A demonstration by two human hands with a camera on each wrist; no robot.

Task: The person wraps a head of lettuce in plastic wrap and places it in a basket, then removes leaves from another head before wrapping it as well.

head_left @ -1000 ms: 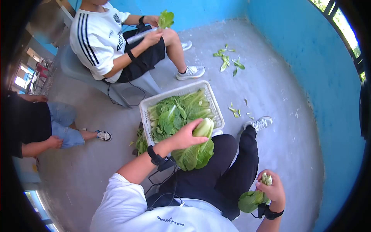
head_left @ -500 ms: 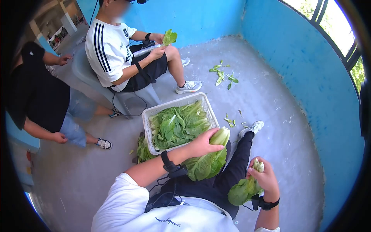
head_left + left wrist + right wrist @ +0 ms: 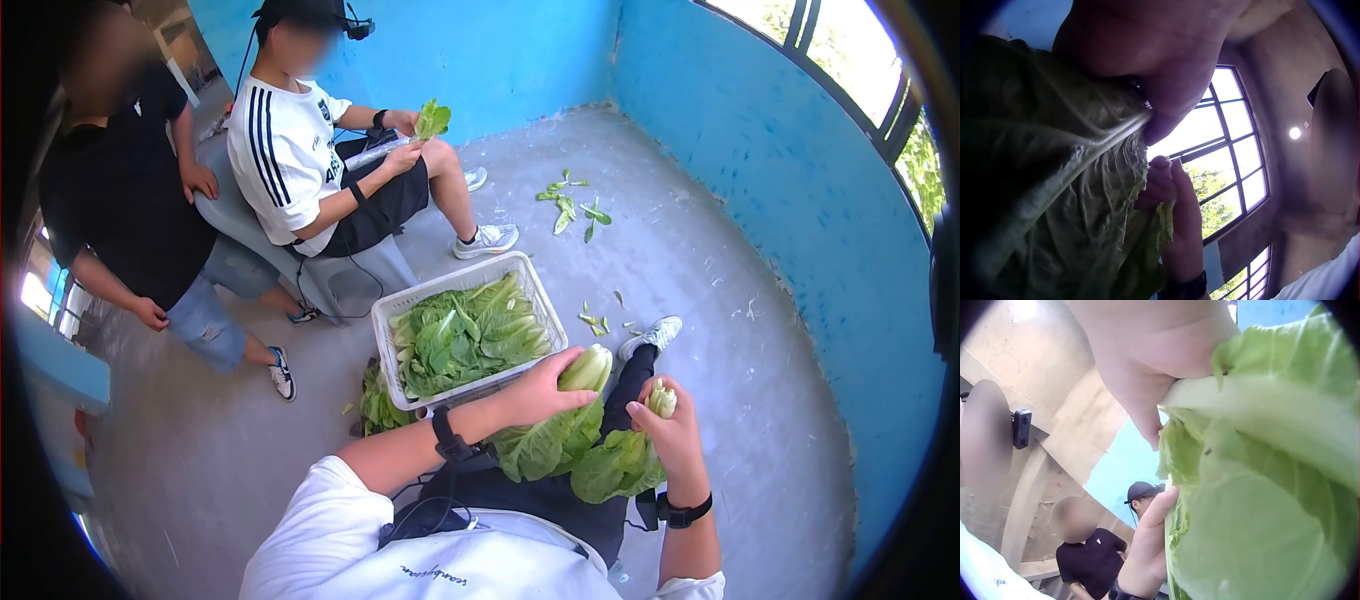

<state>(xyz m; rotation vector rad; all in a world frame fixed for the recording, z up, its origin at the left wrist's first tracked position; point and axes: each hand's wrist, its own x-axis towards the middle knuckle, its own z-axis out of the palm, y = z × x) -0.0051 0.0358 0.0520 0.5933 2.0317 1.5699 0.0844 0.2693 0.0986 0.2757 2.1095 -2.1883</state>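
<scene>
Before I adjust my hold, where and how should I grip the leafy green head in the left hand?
Probably around its pale stalk end, from the left, as the left hand does. There the leafy green head is narrow and bunched; its leaves spread wide toward the lap. The right hand holds another bunch on the other side.

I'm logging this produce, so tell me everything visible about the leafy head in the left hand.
The leafy head has a smooth, pale whitish-green base and broad green leaves; the left wrist view shows a wrinkled leaf with a light midrib and a ragged edge. The left hand grips it near the base, which points away from the body, while the leaves hang above dark trousers. They come near the smaller bunch in the right hand; whether they touch is unclear.
</scene>
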